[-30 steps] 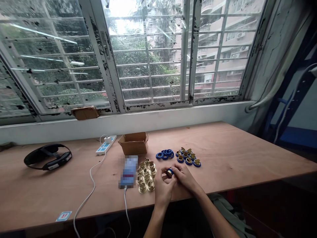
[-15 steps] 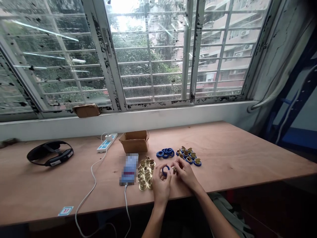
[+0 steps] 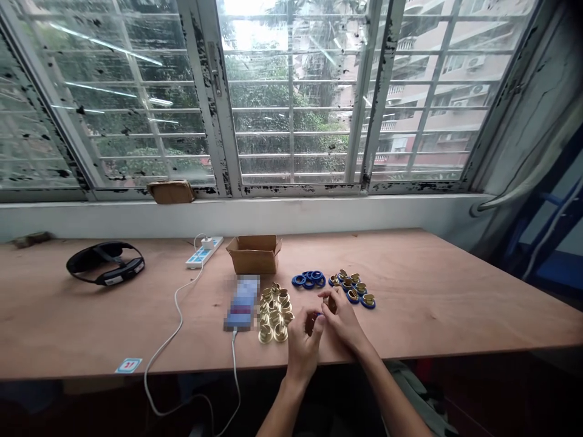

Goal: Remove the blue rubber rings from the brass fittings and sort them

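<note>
My left hand (image 3: 304, 346) is closed on a blue ring (image 3: 317, 315), of which only a sliver shows between thumb and fingers. My right hand (image 3: 342, 320) is bent in a pinch right beside it, the fingertips of both hands close together. What the right fingers hold is mostly hidden. Left of my hands lies a group of gold-coloured metal pieces (image 3: 274, 315) with round flanged bases. Beyond my hands rests a pile of loose blue rings (image 3: 309, 279). To the right of that pile are several gold pieces set in blue rings (image 3: 353, 287).
A phone (image 3: 243, 303) on a white cable lies left of the gold pieces, with an open cardboard box (image 3: 254, 254) behind it. A power strip (image 3: 204, 252) and a black headset (image 3: 105, 263) are farther left. The wooden table (image 3: 437, 291) ends at its front edge near my forearms.
My hands have come together, and the blue ring that showed in my left fingers is now mostly covered. The whole view has shifted slightly as my head moved.
</note>
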A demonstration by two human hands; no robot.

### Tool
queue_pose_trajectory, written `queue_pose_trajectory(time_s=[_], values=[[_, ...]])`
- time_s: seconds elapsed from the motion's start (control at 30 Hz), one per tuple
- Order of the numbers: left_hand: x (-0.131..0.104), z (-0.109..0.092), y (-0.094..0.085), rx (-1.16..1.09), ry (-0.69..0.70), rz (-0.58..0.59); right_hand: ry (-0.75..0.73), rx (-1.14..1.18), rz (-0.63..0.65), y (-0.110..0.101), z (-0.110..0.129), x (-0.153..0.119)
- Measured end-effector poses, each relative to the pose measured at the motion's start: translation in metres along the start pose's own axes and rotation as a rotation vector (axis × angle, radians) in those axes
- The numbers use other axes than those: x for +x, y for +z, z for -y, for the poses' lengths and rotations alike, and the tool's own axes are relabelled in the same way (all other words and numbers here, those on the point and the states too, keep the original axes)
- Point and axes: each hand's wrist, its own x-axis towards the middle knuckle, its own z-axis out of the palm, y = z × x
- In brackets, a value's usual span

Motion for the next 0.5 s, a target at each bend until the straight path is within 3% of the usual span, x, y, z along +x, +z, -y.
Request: queue_pose_trajectory(time_s=[0.33,0.5], values=[[-0.005,0.009,0.002,-0.135,0.119,-0.082,0.081,-0.057,-0.023,0.007,0.000,0.004],[-0.005,0.011,0.003,-0.164,0.196,-0.136,0.109,0.029,-0.033,0.030,0.005,0.023]])
